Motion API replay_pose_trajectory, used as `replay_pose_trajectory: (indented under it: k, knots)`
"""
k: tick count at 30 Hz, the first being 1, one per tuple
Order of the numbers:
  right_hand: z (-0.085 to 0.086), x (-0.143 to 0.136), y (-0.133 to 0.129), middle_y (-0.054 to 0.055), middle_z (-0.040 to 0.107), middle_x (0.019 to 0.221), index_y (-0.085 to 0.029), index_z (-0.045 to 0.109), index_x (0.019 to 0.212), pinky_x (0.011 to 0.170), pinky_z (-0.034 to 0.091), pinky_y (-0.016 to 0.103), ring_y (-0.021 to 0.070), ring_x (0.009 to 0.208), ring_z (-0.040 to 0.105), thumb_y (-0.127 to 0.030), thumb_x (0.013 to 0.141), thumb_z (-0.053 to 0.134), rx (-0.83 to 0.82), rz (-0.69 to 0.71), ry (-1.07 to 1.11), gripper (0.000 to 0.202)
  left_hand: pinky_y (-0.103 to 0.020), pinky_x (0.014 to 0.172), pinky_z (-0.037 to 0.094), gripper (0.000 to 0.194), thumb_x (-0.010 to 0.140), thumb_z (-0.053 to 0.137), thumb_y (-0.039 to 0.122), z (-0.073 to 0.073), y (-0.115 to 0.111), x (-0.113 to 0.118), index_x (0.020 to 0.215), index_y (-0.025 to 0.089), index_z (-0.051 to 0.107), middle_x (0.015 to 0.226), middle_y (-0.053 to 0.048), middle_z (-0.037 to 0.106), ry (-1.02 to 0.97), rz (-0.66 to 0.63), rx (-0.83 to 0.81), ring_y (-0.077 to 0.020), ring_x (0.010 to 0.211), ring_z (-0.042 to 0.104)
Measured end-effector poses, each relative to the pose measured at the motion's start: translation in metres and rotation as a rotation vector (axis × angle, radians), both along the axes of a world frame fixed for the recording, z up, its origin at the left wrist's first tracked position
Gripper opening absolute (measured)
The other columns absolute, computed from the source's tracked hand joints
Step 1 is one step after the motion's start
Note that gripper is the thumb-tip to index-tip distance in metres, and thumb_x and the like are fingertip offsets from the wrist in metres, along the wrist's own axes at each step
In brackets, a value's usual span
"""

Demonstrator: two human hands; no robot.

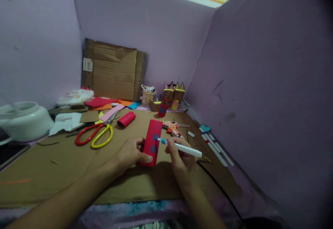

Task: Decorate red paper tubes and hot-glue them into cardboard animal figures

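Observation:
My left hand (135,152) grips the lower left side of a red paper piece (150,132), its thumb lying across the front. Blue-purple round spots show on the red surface. Between the fingers of my right hand (179,156) is a white marker (188,149) with a blue collar, its tip touching or very close to one of the spots. Behind the paper stands a red tube (163,109) with blue-purple marks. Another red tube (126,119) lies on its side to the left. A patterned glue gun (173,127) is partly hidden behind my right hand.
Scissors (102,135) with red and yellow handles lie left on the cardboard sheet (65,173). Several markers (214,148) rest at the right. Colored papers (101,102), cardboard cat figures (173,93) and a pen holder (148,96) sit at the back. A white pot (28,123) stands far left.

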State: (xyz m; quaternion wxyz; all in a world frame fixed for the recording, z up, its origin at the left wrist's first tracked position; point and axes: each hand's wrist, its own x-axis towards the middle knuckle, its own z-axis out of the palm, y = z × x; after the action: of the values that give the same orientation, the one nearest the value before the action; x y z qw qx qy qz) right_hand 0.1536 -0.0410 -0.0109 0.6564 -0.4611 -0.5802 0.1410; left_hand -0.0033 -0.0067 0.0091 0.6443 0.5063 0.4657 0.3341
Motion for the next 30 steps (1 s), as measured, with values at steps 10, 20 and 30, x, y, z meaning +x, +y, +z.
replay_pose_trajectory:
  k: [10, 20, 30]
  knots:
    - [-0.003, 0.000, 0.000, -0.002, 0.058, 0.057, -0.018, 0.064, 0.073, 0.051, 0.044, 0.023, 0.0118, 0.052, 0.055, -0.030, 0.085, 0.057, 0.003, 0.027, 0.002, 0.018, -0.025, 0.058, 0.043, 0.048, 0.038, 0.075, 0.015, -0.004, 0.002, 0.000, 0.084, 0.013, 0.063, 0.069, -0.002, 0.069, -0.003, 0.003, -0.007, -0.0159, 0.062, 0.059]
    - [0.000, 0.000, 0.017, 0.008, 0.067, 0.099, -0.018, 0.059, 0.105, 0.088, 0.049, 0.042, 0.0206, 0.092, 0.064, -0.032, 0.081, 0.060, -0.034, 0.110, 0.376, 0.027, -0.029, 0.066, 0.049, 0.054, 0.045, 0.073, 0.011, -0.004, 0.000, 0.000, 0.098, 0.015, 0.060, 0.082, -0.004, 0.071, -0.042, -0.030, 0.131, -0.0190, 0.073, 0.063]
    - [0.024, -0.003, 0.038, 0.003, 0.068, 0.102, -0.023, 0.056, 0.103, 0.073, 0.046, 0.027, 0.0180, 0.089, 0.060, -0.016, 0.056, 0.070, -0.329, 0.475, 0.726, 0.049, -0.031, 0.070, 0.049, 0.052, 0.049, 0.080, 0.023, -0.022, 0.004, -0.001, 0.096, 0.015, 0.059, 0.083, -0.004, 0.068, -0.158, -0.184, 0.201, -0.0218, 0.080, 0.063]
